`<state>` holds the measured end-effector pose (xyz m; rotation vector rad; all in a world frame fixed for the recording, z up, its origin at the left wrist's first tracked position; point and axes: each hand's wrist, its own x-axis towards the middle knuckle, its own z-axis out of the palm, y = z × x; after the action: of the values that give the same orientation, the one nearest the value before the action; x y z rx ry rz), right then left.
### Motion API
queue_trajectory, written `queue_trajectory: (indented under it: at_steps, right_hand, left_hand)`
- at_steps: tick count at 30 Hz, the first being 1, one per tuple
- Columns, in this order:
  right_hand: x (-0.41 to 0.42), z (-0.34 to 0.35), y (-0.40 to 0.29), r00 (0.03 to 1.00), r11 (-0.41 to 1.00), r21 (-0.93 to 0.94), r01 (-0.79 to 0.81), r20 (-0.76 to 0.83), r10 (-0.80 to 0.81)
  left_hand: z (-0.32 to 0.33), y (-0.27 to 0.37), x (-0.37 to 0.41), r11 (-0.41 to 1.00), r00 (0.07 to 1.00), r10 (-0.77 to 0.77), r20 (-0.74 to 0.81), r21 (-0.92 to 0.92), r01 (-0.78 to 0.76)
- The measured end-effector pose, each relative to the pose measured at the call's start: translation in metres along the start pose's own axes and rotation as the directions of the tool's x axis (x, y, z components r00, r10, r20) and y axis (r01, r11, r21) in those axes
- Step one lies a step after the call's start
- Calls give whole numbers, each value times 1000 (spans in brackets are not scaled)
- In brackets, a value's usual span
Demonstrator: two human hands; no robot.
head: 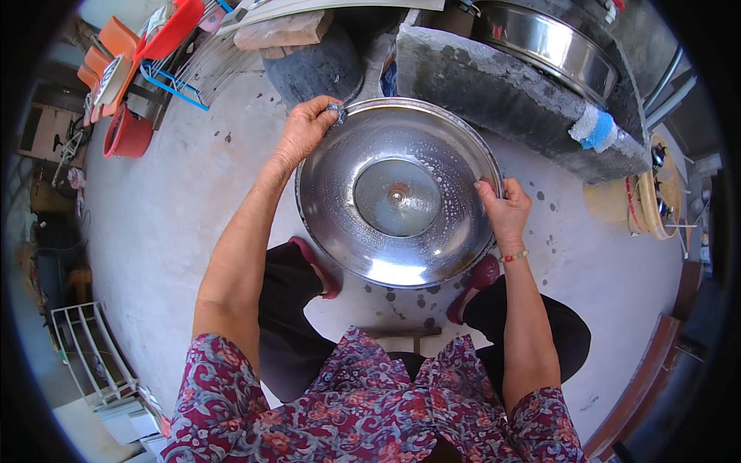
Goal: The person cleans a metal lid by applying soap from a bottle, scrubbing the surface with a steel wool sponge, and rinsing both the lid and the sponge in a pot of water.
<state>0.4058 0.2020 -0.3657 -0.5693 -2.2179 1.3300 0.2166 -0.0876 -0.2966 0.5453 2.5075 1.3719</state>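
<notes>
A large round metal lid (324, 191) with a glass centre (397, 198) is held up above the floor, between my feet and the concrete sink. Water drops and suds dot its surface. My right hand (509, 205) grips the right rim, thumb on the near face and a beaded bracelet at the wrist. At the upper left rim my left hand (312, 124) pinches a wad of steel wool (337, 112) against the edge. The fingertips behind the rim are hidden.
A concrete basin (492, 98) with a large steel pot (544, 46) stands at the upper right. Beyond the lid is a dark rounded vessel (315, 69). A red bucket (128, 133) stands left, a yellowish tub (651, 202) right. Wet spots mark the floor.
</notes>
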Motion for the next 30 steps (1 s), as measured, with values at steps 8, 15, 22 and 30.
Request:
queue_trajectory:
  at_steps: [8,15,22,30]
  right_hand:
    - [8,-22,-75,987,987,-95,129,109,-118]
    - [1,-20,-112,949,921,-264,287,212,-235]
    - [5,2,-140,888,870,-227,438,260,-379]
    - [16,-7,-133,906,875,-286,391,288,-310]
  left_hand:
    - [5,35,-15,994,994,53,91,-98,-44]
    - [7,58,-17,924,932,361,23,127,-361]
    - [50,139,-31,582,697,679,228,411,-701]
    - [-6,55,-20,927,944,330,9,189,-325]
